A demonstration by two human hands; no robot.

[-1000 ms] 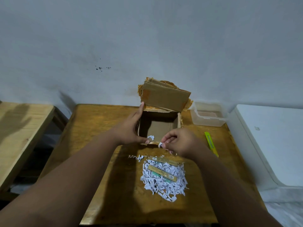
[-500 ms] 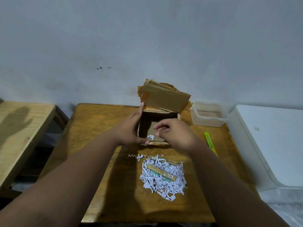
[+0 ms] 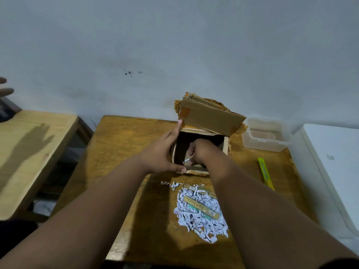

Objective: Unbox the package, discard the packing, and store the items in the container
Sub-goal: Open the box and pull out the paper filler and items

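An open cardboard box (image 3: 226,146) stands at the back of the wooden table (image 3: 124,144), its flaps (image 3: 209,119) up against the wall. My left hand (image 3: 162,155) grips the box's left wall, thumb on the front rim. My right hand (image 3: 202,150) reaches down inside the box with curled fingers beside a paper shred (image 3: 185,162); the fingertips are hidden. In front of the box lies a pile of white shredded paper (image 3: 204,224) with flat brown packets (image 3: 202,207) on it. A clear plastic container (image 3: 266,136) sits at the back right.
A yellow-green cutter (image 3: 265,172) lies on the table's right side. A second wooden table (image 3: 29,152) stands to the left across a gap, a white surface (image 3: 334,162) to the right. Another person's fingers (image 3: 5,90) show at the far left edge.
My right hand has moved from the box's front rim forward and down into the box. My left hand has stayed on the box's left side.
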